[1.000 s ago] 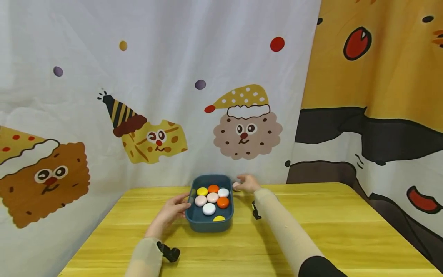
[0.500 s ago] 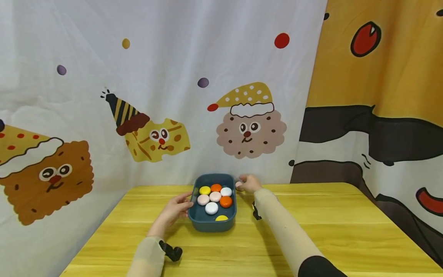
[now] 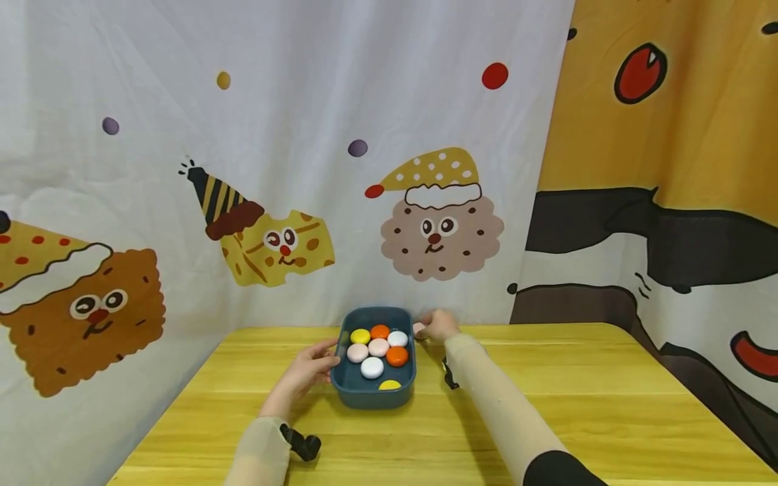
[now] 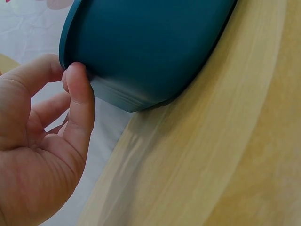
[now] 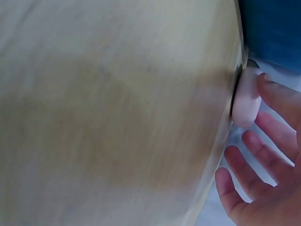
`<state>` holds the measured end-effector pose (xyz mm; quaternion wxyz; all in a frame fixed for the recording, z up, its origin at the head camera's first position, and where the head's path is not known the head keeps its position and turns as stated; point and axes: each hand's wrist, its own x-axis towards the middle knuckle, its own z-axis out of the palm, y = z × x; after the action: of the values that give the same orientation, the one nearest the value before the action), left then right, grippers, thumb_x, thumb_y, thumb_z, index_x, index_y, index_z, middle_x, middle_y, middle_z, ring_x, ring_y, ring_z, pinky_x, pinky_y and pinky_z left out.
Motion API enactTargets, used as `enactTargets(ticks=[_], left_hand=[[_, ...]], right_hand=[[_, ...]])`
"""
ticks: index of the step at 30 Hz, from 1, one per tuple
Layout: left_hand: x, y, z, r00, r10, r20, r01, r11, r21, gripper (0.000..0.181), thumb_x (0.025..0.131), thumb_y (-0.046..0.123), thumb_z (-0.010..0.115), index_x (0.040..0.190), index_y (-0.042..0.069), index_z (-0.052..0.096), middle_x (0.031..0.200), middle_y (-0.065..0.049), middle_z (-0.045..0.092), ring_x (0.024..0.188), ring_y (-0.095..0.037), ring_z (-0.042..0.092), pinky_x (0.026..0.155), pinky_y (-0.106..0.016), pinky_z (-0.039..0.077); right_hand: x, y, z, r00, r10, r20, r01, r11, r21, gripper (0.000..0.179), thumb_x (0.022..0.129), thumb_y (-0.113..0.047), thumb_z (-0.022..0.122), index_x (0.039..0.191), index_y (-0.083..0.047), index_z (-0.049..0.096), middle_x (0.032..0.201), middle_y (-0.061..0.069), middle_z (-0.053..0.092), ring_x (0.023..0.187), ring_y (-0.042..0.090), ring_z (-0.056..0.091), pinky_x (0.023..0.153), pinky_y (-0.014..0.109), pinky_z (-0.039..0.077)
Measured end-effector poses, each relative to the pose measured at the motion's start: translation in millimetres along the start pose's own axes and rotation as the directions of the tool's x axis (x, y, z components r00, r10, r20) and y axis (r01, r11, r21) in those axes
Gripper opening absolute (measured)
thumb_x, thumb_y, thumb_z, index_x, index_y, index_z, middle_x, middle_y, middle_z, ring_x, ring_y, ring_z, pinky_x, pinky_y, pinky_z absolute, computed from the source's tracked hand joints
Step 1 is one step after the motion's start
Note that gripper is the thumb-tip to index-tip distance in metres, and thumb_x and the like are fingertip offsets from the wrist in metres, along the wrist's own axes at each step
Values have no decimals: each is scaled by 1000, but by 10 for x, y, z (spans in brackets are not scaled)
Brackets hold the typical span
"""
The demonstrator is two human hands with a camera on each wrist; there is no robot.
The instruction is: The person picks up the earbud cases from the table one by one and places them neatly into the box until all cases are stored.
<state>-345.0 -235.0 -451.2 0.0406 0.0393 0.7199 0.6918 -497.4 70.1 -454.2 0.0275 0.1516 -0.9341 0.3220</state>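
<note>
A dark blue rectangular box [image 3: 373, 400] stands on the table, holding several smooth rounded discs in yellow, orange, white and pale pink. My left hand [image 3: 306, 370] grips its left rim, with thumb and index finger at the edge in the left wrist view. Just outside the box's back right corner is another pale pink disc [image 3: 419, 329]. My right hand [image 3: 441, 325] has its thumb and index finger on that disc. In the right wrist view the disc [image 5: 245, 99] sits at the table's back edge, and the other fingers are spread apart.
The yellow wood-grain table [image 3: 547, 405] reaches back to a white curtain [image 3: 292, 169] printed with cartoon biscuits and cheese. An orange and black printed curtain part [image 3: 608, 148] hangs at the right. Each wrist wears a small black camera.
My right index finger has come down onto the pale pink disc beside the box. The left hand keeps its place on the rim. The head view has shifted slightly.
</note>
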Motion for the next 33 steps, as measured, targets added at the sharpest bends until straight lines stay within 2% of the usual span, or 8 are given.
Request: enactTargets(ticks=[7, 15, 25, 33], left_hand=[[-2, -17, -1, 1000, -1, -22, 1, 1000, 3, 58, 92, 1, 59, 145, -5, 38, 104, -15, 57, 66, -14, 54, 56, -24, 50], [2, -9, -3, 1000, 0, -26, 1, 1000, 16, 57, 92, 1, 58, 145, -6, 38, 100, -10, 56, 66, -14, 54, 57, -25, 50], [-12, 3, 4, 1000, 2, -21, -2, 1000, 24, 56, 93, 2, 58, 145, -6, 38, 97, -9, 57, 64, -12, 54, 57, -24, 50], [-13, 0, 4, 1000, 5, -14, -5, 999, 35, 57, 94, 3, 59, 145, -5, 38, 96, -8, 56, 66, -13, 54, 59, -26, 51]], right_hand=[[-51, 37, -46, 999, 29, 19, -30, 999, 30, 33, 69, -14, 86, 97, -2, 76, 96, 9, 71, 93, 29, 62, 85, 42, 50], [-52, 178, -100, 998, 10, 57, -11, 1000, 12, 34, 67, -12, 85, 99, -4, 75, 97, 8, 70, 92, 27, 61, 83, 40, 50], [-151, 129, -135, 997, 30, 78, -33, 999, 27, 54, 68, -11, 85, 118, 1, 68, 115, 15, 66, 108, 33, 58, 93, 44, 47], [-141, 118, -80, 998, 18, 59, -22, 998, 61, 51, 69, -9, 84, 117, 0, 69, 115, 14, 66, 107, 32, 58, 93, 44, 46]])
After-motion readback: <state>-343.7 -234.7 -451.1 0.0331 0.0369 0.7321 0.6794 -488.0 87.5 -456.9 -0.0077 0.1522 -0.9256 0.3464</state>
